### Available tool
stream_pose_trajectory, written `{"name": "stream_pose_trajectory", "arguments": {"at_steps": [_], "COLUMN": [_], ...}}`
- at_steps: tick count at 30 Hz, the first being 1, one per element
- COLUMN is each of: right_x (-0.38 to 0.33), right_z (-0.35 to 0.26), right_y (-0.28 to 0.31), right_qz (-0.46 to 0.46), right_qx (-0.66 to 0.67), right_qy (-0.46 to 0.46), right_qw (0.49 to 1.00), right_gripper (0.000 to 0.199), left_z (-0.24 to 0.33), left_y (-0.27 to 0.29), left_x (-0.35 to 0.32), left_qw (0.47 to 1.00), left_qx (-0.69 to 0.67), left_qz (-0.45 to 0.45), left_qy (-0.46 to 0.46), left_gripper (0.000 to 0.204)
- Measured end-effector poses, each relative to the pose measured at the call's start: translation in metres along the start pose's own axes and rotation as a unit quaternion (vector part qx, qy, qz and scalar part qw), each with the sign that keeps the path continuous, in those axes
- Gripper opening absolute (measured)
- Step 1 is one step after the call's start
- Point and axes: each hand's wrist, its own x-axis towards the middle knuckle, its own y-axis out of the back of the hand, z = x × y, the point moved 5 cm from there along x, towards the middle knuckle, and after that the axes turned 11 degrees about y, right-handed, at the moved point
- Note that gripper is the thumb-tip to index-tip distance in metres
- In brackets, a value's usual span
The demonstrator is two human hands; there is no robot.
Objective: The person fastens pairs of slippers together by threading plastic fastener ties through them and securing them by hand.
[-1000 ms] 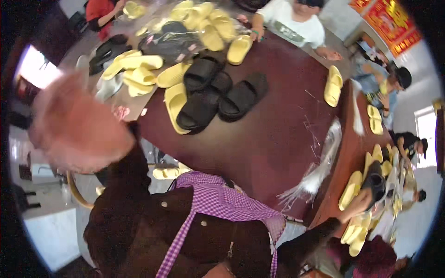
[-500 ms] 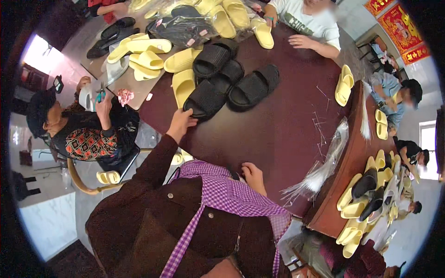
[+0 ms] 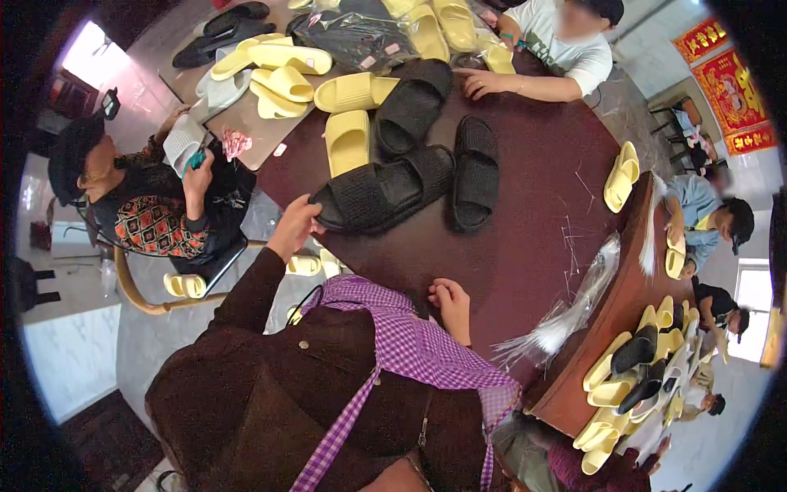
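Note:
My left hand (image 3: 297,225) pinches the left end of a black slide slipper (image 3: 357,198) with a ribbed strap. A second black slipper part overlaps it on the right, so the two lie as one long shape. Just beyond, a black slipper (image 3: 414,107) lies at a slant, and another black slipper (image 3: 475,176) stands lengthwise to the right. A yellow slipper (image 3: 348,141) lies behind the held one. Loosely curled by the table's near edge, my right hand (image 3: 451,309) shows nothing in its fingers.
Clear plastic ties (image 3: 566,316) lie in a bundle on the maroon table (image 3: 533,197), with loose ones beside it. A yellow slipper pair (image 3: 621,176) sits near the right edge. Bagged slippers (image 3: 352,39) pile up at the back. Co-workers sit left and across; one holds a grey-white slipper (image 3: 184,143).
My left hand has swung the overlapping black slippers to a flatter angle, lower on the table. The right-hand black slipper has turned lengthwise. The person across reaches further left. The whole view has shifted.

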Motion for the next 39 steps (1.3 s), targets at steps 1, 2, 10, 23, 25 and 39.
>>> {"name": "stream_pose_trajectory", "arguments": {"at_steps": [1, 2, 10, 23, 25, 39], "right_x": [0.001, 0.002, -0.003, -0.008, -0.005, 0.038], "right_z": [0.004, 0.007, 0.016, 0.032, 0.027, 0.043], "right_y": [-0.002, -0.003, -0.004, 0.006, 0.011, 0.025], "right_qz": [-0.006, -0.012, 0.006, 0.031, 0.024, 0.112], "right_qx": [-0.007, -0.015, -0.049, -0.059, -0.038, 0.378], "right_qy": [0.001, 0.002, 0.013, -0.054, -0.039, -0.074], "right_qw": [1.0, 1.0, 0.999, 0.996, 0.998, 0.916], "right_gripper": [0.018, 0.018, 0.017, 0.019, 0.022, 0.043], "left_z": [0.005, 0.01, 0.081, -0.004, -0.017, 0.023], "left_y": [0.003, 0.001, 0.0, -0.058, -0.067, -0.134], "left_x": [0.003, 0.01, 0.063, 0.066, 0.051, -0.009], "left_qw": [1.0, 1.0, 0.868, 0.999, 0.998, 0.938], "left_qx": [0.015, 0.015, 0.338, -0.009, -0.004, 0.321], "left_qz": [0.016, 0.016, 0.107, -0.048, -0.059, -0.082], "left_qy": [-0.018, -0.017, -0.348, -0.006, 0.01, -0.101], "left_gripper": [0.019, 0.019, 0.026, 0.036, 0.036, 0.035]}}
